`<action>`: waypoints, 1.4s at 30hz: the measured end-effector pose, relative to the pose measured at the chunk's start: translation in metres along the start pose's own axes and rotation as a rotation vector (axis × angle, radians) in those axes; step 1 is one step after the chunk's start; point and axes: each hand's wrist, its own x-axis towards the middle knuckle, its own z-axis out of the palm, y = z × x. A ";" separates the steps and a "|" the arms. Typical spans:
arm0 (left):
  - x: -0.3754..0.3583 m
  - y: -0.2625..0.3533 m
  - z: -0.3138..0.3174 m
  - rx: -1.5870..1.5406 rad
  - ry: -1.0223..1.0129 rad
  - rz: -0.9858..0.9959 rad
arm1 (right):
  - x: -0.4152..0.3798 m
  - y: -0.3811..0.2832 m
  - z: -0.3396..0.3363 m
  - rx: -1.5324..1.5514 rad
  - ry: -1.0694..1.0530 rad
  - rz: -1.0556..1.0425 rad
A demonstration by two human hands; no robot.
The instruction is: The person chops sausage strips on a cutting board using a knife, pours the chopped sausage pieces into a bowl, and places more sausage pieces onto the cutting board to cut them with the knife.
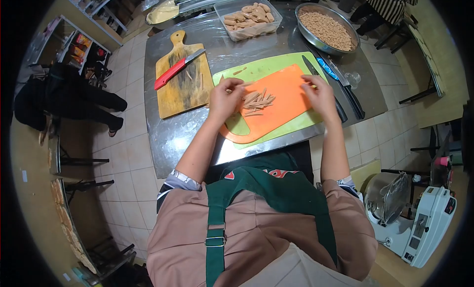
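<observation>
An orange cutting mat lies at an angle on a larger green cutting board. Thin brown strips, apparently sausage, are piled on the orange mat's left half. My left hand is at the mat's left edge, fingers curled and pinched, with a brown strip at the fingertips. Across from it, my right hand has its thumb and fingers bent around the mat's upper right corner. To the left, a red-handled knife rests on a worn wooden board.
Behind the boards stand a clear plastic tub of sausage pieces and a metal bowl of small brown bits. Several knives lie at the right. A mixer stands lower right. Another person is at the left.
</observation>
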 end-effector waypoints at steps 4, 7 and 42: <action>0.009 -0.015 -0.021 0.023 0.127 -0.098 | -0.015 0.039 -0.035 -0.181 0.075 0.092; 0.008 -0.019 -0.030 0.361 0.175 0.049 | -0.031 0.055 -0.048 -0.485 0.128 0.103; -0.017 0.006 0.053 0.498 -0.102 0.472 | -0.096 -0.049 -0.030 0.177 -0.468 0.507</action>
